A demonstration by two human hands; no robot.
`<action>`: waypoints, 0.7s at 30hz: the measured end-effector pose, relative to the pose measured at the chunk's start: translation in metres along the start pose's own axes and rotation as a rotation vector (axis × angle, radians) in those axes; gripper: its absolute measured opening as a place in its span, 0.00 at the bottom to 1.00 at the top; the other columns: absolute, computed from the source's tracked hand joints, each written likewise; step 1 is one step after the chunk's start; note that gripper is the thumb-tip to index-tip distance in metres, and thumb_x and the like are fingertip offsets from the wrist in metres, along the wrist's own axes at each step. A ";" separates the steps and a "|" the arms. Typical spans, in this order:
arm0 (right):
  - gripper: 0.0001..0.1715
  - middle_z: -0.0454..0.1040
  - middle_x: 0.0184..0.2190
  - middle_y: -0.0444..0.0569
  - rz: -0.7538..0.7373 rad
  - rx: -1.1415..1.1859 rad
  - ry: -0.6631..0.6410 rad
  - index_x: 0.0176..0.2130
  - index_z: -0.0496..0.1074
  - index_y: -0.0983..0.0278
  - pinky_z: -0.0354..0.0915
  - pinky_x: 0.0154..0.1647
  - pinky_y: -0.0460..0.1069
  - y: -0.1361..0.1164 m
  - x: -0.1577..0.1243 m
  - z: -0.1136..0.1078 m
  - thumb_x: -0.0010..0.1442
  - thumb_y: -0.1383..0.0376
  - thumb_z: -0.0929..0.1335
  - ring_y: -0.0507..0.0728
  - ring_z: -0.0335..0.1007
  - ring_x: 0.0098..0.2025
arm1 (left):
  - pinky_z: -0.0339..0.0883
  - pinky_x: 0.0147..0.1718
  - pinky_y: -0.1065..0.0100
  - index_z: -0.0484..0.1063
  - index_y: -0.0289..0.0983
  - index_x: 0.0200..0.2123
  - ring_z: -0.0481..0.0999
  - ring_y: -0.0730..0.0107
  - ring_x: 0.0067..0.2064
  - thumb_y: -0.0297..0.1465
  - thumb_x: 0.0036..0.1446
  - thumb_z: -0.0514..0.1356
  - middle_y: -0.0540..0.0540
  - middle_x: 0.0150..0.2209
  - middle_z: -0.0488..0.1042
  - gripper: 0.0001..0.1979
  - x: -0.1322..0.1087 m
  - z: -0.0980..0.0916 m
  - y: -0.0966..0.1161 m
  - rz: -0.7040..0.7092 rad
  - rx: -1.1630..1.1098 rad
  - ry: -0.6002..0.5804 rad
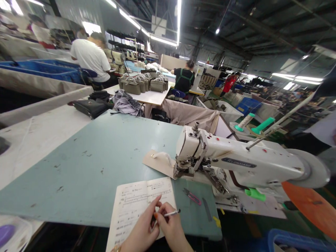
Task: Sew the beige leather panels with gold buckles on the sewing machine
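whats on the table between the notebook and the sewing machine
In the head view, pink thread snips lie on the table between the notebook and sewing machine.

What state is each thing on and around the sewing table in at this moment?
Notebook: open, flat on the table edge.
Pen: held in the right hand, tip pointing right.
Left hand: resting on the notebook, fingers touching the pen.
Thread snips: lying loose on the table.
Sewing machine: beige fabric piece at its foot.
Handbags: upright in a row on the far table.

Sewing machine [236, 162], pink snips [193, 196], grey handbags [143, 84]
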State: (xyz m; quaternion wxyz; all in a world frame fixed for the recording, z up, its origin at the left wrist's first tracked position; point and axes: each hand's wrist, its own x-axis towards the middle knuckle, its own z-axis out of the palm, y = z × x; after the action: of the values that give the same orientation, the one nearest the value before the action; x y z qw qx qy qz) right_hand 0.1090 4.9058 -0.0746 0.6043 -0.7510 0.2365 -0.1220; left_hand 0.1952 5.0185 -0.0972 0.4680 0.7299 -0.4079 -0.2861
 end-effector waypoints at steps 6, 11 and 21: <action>0.10 0.69 0.27 0.42 0.110 0.184 -0.021 0.36 0.66 0.63 0.60 0.28 0.45 0.006 -0.011 -0.014 0.54 0.62 0.67 0.50 0.65 0.26 | 0.58 0.59 0.59 0.40 0.46 0.63 0.68 0.66 0.56 0.20 0.51 0.49 0.45 0.55 0.66 0.38 -0.013 -0.007 -0.012 0.011 0.159 -0.059; 0.07 0.71 0.26 0.43 0.108 -0.062 0.013 0.34 0.71 0.63 0.56 0.24 0.45 0.010 -0.023 -0.037 0.54 0.63 0.67 0.50 0.60 0.23 | 0.62 0.55 0.61 0.38 0.50 0.62 0.72 0.67 0.51 0.21 0.52 0.49 0.48 0.51 0.68 0.37 -0.018 -0.014 -0.012 0.040 0.251 -0.090; 0.09 0.78 0.29 0.47 -0.002 -0.481 -0.157 0.35 0.74 0.60 0.59 0.35 0.47 0.004 -0.028 -0.029 0.59 0.64 0.64 0.56 0.72 0.33 | 0.69 0.49 0.62 0.48 0.50 0.62 0.74 0.62 0.49 0.27 0.51 0.55 0.46 0.52 0.72 0.36 -0.023 -0.026 -0.020 0.095 0.470 -0.095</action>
State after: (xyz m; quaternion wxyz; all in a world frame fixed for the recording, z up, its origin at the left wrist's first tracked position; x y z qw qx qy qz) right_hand 0.0701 4.8945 -0.0687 0.4245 -0.8806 0.2106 -0.0041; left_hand 0.2105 5.0547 -0.1048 0.2786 0.7844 -0.5186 -0.1953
